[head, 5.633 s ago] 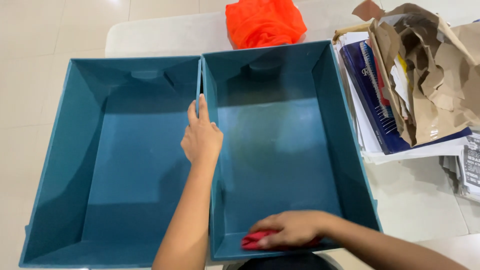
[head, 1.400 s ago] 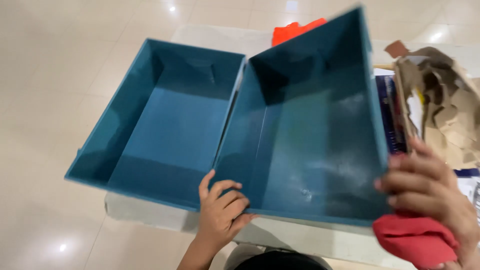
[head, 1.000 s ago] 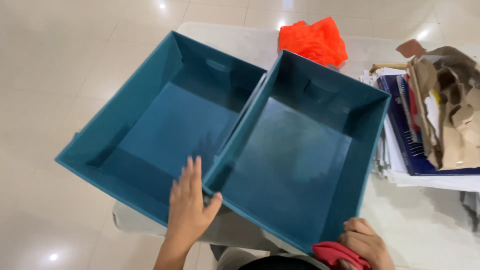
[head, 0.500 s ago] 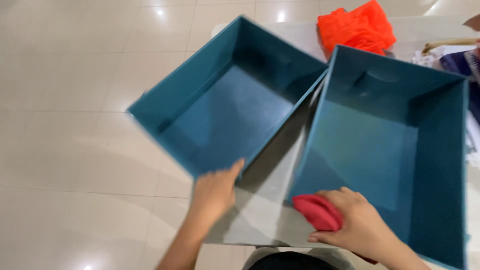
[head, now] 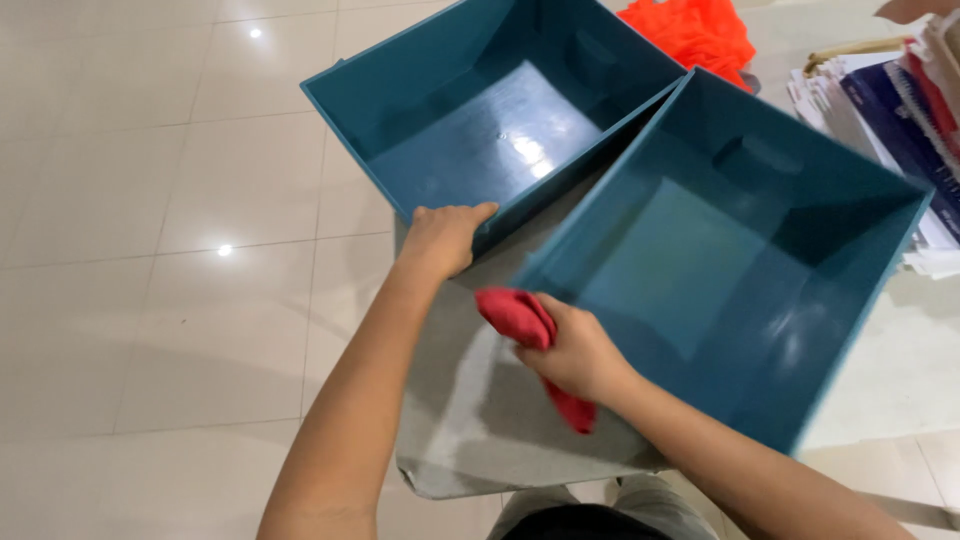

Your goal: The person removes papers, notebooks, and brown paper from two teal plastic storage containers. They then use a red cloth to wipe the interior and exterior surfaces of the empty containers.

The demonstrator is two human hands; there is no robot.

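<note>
Two empty teal fabric boxes stand on a pale grey table. My left hand grips the near corner rim of the left box, which juts out past the table's left edge. My right hand is closed on a red cloth and presses it against the outer near-left wall of the right box. The two boxes are angled apart, with a wedge of bare tabletop between them.
An orange cloth lies behind the boxes at the top. A stack of papers and books sits at the right edge. Glossy white floor tiles fill the left. My knees show below the table's near edge.
The left box has swung away to the left, opening a gap between the boxes. My left hand now grips its corner. My right hand brought the red cloth from the near edge into that gap.
</note>
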